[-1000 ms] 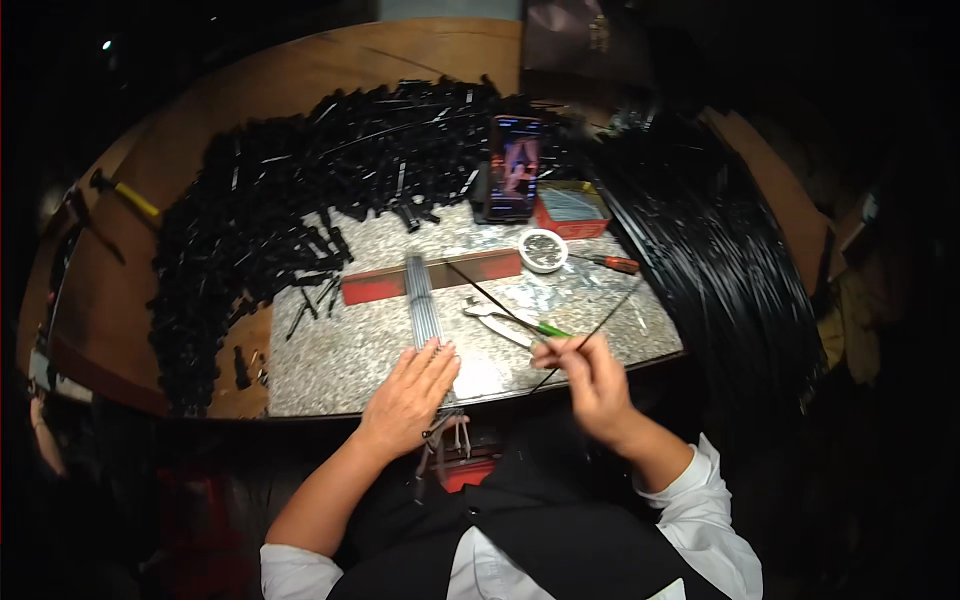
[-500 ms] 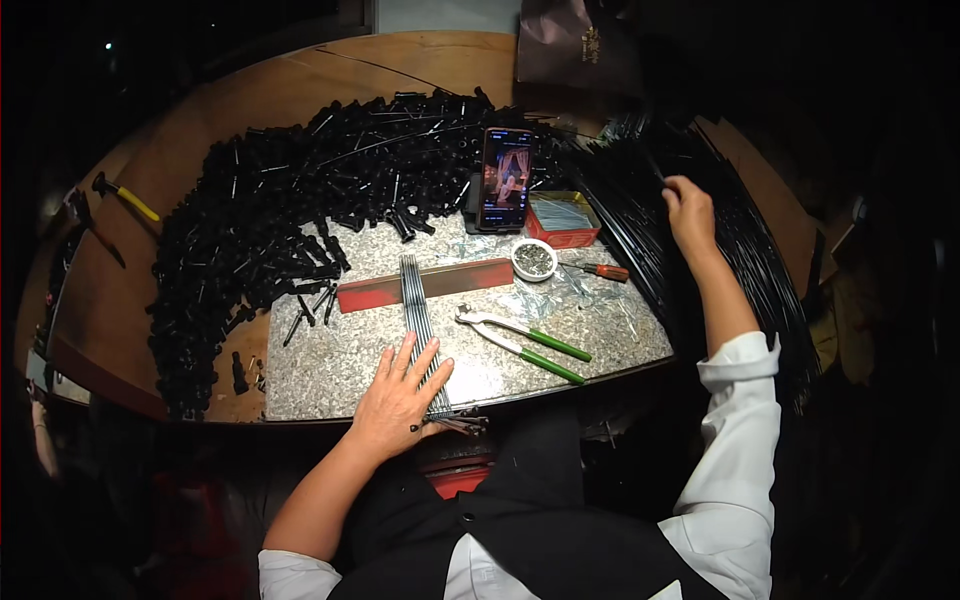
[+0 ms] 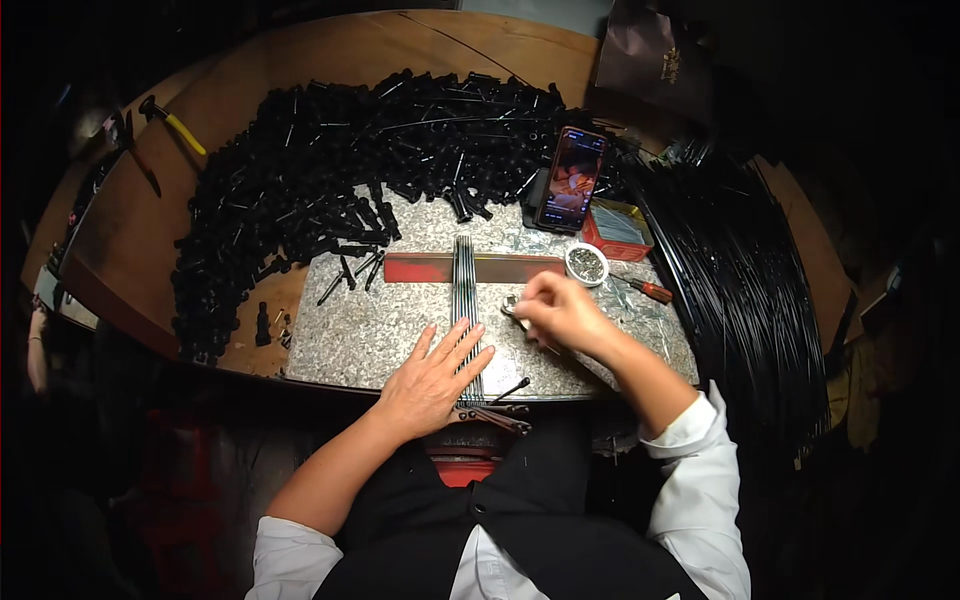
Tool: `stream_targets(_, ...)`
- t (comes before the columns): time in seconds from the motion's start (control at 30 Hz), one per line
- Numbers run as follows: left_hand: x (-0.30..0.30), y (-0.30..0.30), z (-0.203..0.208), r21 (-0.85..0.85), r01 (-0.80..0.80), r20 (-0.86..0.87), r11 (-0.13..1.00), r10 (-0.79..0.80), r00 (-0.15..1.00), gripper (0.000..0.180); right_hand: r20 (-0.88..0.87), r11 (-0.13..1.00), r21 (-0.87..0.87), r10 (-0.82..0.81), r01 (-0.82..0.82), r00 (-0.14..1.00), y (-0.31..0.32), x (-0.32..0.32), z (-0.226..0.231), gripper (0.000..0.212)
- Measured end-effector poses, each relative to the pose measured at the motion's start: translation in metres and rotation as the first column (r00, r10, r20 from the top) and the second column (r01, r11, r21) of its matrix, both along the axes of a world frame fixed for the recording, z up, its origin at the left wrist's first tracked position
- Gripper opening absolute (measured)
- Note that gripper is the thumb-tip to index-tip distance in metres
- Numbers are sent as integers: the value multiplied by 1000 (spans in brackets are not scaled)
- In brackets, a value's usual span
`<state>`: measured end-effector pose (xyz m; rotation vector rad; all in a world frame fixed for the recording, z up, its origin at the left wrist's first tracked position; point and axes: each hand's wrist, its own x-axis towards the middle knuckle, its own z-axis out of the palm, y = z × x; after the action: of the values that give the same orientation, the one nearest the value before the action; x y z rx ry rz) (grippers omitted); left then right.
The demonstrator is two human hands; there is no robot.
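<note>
1. Your right grip (image 3: 560,312) has come back from the long black rods (image 3: 740,260) to the middle of the speckled counter (image 3: 345,335); your left grip (image 3: 425,388) stays on the bundle of thin rods (image 3: 465,300).
2. Nearest you, the bundle's dark knobbed ends (image 3: 520,427) jut over the counter's edge, and one stray rod (image 3: 508,392) angles out to the right. Such ends could catch on a cuff, so you do well to keep your sleeve off them.
3. Your left grip lies palm down across the bundle, fingers spread and flat, not closed round it.
4. From under that palm the bundle runs away from you, nearly parallel, and crosses the red bar (image 3: 415,268). Each rod looks light and stiff, yet slim enough to bend; the sheen suggests a smooth surface that slides or rolls easily. Hold the set with flat fingers across its full width; pinch a single rod close to its knob.
5. Your right grip is curled, thumb near fingertips; blur means you cannot tell whether it holds anything. The pliers (image 3: 510,303) are mostly hidden beneath it.
6. Beyond sit a white bowl (image 3: 590,281) of metal bits, a screwdriver (image 3: 655,290) and a red tin (image 3: 613,247).
7. Farthest are a propped phone (image 3: 575,180) and a heap of black pieces (image 3: 330,150).
</note>
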<state>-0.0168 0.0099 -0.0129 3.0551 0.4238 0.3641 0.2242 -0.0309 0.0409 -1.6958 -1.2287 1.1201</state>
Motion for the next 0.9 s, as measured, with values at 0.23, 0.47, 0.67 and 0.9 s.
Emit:
stream_targets(0.23,2,-2,2,-17,10,-4,1000,-10,1000,81,-171,1000,17,-10,13,985,41,-36,-19,20)
stream_targets(0.47,2,-2,8,-17,6,-71,1000,-8,997,84,-275,998,-36,-55,47,960,64,-29,-31,23)
stream_targets(0.67,0,-2,6,-33,8,-40,999,-9,999,84,-305,998,-2,-56,58,951,63,-29,-28,24)
stream_targets(0.9,1,-2,7,-70,-17,-35,997,15,999,86,-174,998,-49,-48,40,984,72,-23,-35,28)
